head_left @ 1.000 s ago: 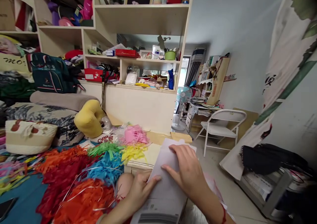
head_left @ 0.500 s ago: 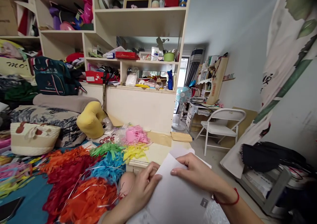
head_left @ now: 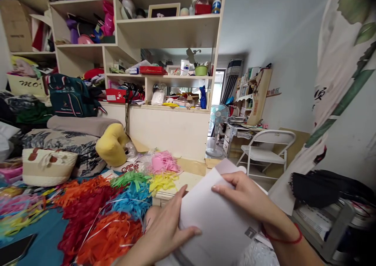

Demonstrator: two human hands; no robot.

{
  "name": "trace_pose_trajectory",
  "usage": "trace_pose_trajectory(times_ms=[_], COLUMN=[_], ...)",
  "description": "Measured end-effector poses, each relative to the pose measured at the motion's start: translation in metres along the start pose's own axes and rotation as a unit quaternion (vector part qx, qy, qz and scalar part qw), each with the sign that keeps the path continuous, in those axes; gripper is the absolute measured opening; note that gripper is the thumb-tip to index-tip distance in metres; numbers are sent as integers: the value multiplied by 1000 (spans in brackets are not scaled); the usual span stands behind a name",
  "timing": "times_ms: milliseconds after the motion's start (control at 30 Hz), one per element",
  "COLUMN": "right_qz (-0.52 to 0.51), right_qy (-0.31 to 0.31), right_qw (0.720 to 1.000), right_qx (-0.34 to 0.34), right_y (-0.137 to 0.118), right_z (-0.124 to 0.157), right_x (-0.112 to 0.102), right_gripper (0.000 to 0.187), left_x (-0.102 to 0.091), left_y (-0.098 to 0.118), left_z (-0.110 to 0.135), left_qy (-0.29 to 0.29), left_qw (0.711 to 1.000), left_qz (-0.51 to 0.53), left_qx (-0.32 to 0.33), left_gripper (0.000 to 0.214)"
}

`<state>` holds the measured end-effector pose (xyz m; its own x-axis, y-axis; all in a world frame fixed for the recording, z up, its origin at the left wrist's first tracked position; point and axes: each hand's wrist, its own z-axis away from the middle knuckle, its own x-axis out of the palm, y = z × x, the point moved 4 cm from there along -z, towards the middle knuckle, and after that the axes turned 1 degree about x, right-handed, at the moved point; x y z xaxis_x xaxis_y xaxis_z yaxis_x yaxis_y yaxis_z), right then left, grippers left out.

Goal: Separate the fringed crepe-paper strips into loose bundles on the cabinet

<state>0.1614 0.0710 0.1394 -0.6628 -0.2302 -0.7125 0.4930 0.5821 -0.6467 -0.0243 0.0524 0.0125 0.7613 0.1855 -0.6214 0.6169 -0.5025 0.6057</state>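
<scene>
Both hands are closed on a pale grey-white paper sheet (head_left: 214, 223), which is held in the air at the 6 o'clock part of the view, over the person's lap and just beyond the edge of the low cream table (head_left: 182, 180). The left hand (head_left: 169, 234) grips the sheet's 9 o'clock edge, its thumb lying across the front face and the other fingers hidden behind. The right hand (head_left: 249, 197) takes the 12 o'clock edge with its fingers (head_left: 219, 188) curled over the top; its thumb cannot be seen. The likeliest trouble is creasing. The two grips sit on neighbouring edges, so any pull of the hands apart or twist against each other would probably buckle the thin sheet or tear it at the corner between them. The left hold looks shallow and close to the edge. If that thumb slid, the sheet would likely swing from the right hand and drop to the floor at 5 o'clock. At 9 o'clock, touching the left forearm, lies a loose heap of orange shredded paper strips (head_left: 108, 234) crossed by thin white ribbon (head_left: 96, 219). An elbow drawn back could catch the ribbon and drag strips off the teal bed cover (head_left: 38, 246). The blue shredded pile (head_left: 131, 201) at 10 o'clock is near enough to be scattered by a sweep of the sheet.
</scene>
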Motion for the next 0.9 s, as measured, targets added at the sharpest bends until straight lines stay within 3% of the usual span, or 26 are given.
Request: trace_pose_trajectory(times_ms=[133,200,267,367,467,633,733,767,833,900], right_qz=[-74,-105,-108,-61,12,129,198,216,229,178], right_qy=[3,-3,0,16,32,62,54,76,201,377], right_qw=[997,994,994,998,999,985,972,964,934,884], right_qx=[35,29,23,13,-34,-96,-117,-134,-186,-211], right_y=[8,12,14,11,-3,-28,-36,-37,-36,-23], right_z=[-1,-6,-11,-16,-16,-16,-16,-14,-4,11], right_x=[-11,-12,-13,-10,-5,-3,-2,-2,-7,-12], right_gripper=[34,34,33,34,35,40,36,29,18,53], left_x=[6,6,4,-1,-5,0,2,2,0,-3], left_y=[-16,-16,-15,-11,3,25,26,23,11,-1], left_z=[11,17,17,8,-6,-16,-19,-21,-24,-24], left_qy=[24,35,35,58,104,43,26,31,62,106], left_qw=[997,989,988,998,993,997,983,973,948,931], left_qz=[77,146,150,32,-50,62,181,230,309,342], left_qx=[-17,7,11,-6,21,27,12,-1,-38,-63], left_gripper=[63,71,72,61,78,51,32,29,31,37])
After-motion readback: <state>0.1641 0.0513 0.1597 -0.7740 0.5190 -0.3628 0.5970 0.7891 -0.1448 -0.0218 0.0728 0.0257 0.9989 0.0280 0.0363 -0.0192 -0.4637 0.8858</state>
